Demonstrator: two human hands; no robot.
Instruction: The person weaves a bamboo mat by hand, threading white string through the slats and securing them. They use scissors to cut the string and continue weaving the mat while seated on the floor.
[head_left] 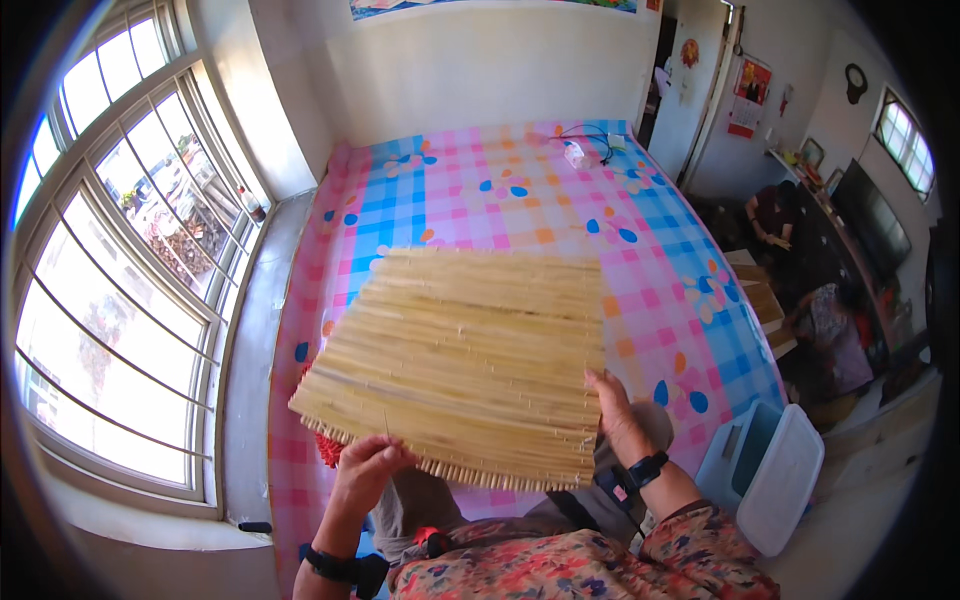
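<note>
A rectangular mat of pale yellow straw stalks (pixel 460 350) is held over my lap, tilted. My left hand (pixel 372 462) is at its near left edge, thumb and fingers pinched on what looks like a thin needle (pixel 386 425). My right hand (pixel 615 405) grips the right edge of the mat, thumb on top and other fingers mostly hidden underneath. Something red and bumpy (pixel 328 449) shows from under the mat's left side, partly hidden.
I sit on a checked flowered bed cover (pixel 650 290). A plastic bin with a white lid (pixel 775 480) stands at right, a barred window (pixel 120 330) at left. Cables (pixel 590 135) lie at the far edge. Two other people (pixel 775 220) (pixel 830 330) are beside a TV shelf.
</note>
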